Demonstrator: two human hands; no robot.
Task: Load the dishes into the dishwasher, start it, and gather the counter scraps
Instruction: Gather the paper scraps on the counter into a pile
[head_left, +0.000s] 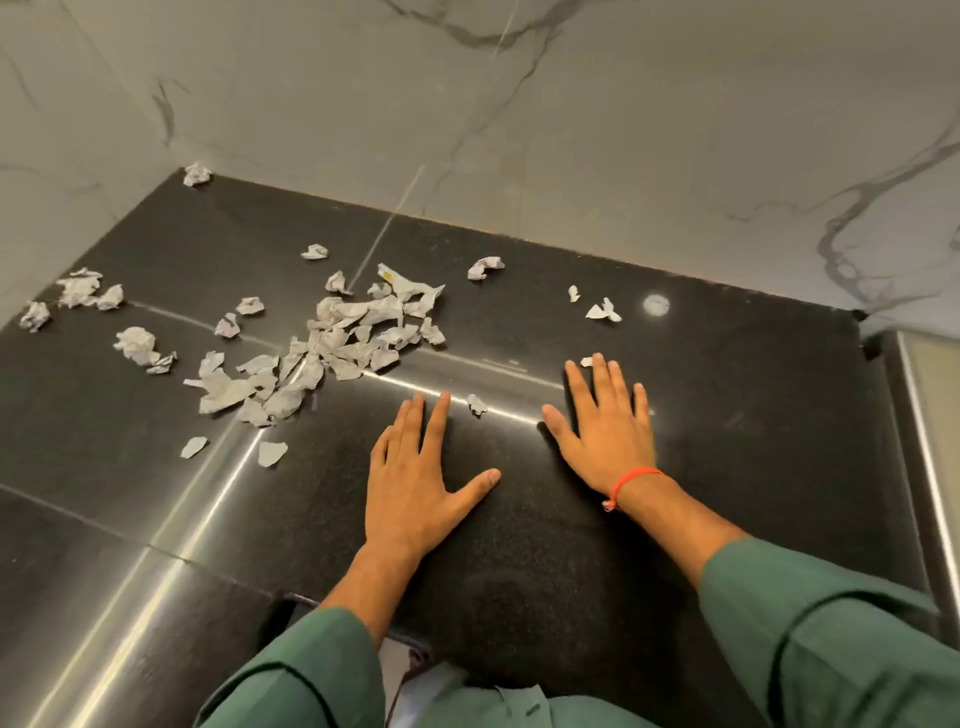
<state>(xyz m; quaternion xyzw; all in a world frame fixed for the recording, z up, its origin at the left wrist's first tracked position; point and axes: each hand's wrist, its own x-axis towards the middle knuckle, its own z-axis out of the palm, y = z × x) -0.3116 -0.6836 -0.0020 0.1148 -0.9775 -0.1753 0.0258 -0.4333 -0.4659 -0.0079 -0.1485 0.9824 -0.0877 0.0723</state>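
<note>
Because the paper scraps (332, 343) look light and crumpled, both flat, empty hands, left hand (415, 478) and right hand (608, 431), should sweep rather than pinch them

a black speckled stone counter (727, 395) runs into a corner of marbled wall, with pale seams crossing its polished top. torn and crumpled paper scraps lie on it, the thickest heap (332, 343) left of centre along a seam. looser balls (136, 344) sit further left, one crumpled ball (197, 173) lies right in the back corner, and a few small bits (602, 310) rest well apart on the right. one tiny scrap (476, 404) lies between the two hands. the left hand (415, 483) and right hand (608, 431) both rest flat on the counter, fingers straight and spread, palms down.
</note>
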